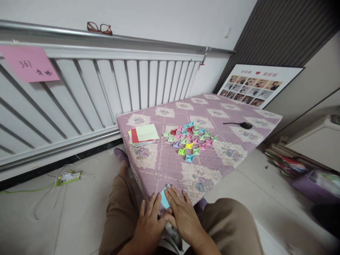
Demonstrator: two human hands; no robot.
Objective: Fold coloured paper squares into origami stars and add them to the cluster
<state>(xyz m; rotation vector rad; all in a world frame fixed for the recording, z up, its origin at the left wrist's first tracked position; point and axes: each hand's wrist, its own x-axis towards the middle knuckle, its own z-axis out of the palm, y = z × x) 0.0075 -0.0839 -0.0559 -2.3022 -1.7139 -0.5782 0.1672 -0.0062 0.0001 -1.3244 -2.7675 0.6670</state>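
A light blue paper (165, 199) lies at the near corner of the table, partly covered by my hands. My left hand (150, 221) rests flat at the paper's left edge, its fingers stretched forward. Across the paper's right side lies my right hand (181, 212), fingers extended and pressing on it; the two thumbs meet below the paper. Farther up the cloth stand several small folded paper shapes (189, 146) in pink, green, blue, red, purple and yellow. To their left is a stack of coloured paper sheets (145, 133), a pale green one on top.
The table (170, 168) has a purple floral cloth. A black object with a thin handle (245, 125) lies at its right. Beyond are a radiator (143, 81), glasses (99, 28) and a photo board (251, 85). A power strip (69, 177) sits on the floor.
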